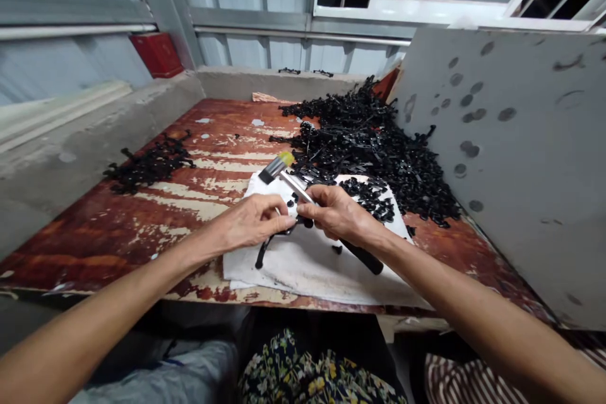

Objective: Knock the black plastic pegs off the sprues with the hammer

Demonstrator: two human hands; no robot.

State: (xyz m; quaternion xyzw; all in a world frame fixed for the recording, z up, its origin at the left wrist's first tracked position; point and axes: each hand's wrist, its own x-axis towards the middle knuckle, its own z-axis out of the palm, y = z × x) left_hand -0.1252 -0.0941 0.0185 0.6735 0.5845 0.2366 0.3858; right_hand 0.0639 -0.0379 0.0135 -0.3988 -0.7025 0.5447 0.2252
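Note:
My right hand (338, 214) is wrapped around the shaft of a small hammer (298, 188). The hammer's head has one yellow face and one black face, and its black handle slants down to the right. Close by on the left, my left hand (262, 219) pinches a thin black molded part (262, 251) with a knobbed end. The fingertips of both hands nearly meet over a folded white cloth (303, 271). Small black pieces (372, 197) lie on the cloth beyond my right hand, and a single one (336, 249) rests below it.
A large heap of black parts (360, 145) covers the back right of the worn red-brown table (213, 139). A smaller pile (149, 163) lies at the left. A grey spotted board (511, 170) stands along the right side. Concrete ledges edge the back and left.

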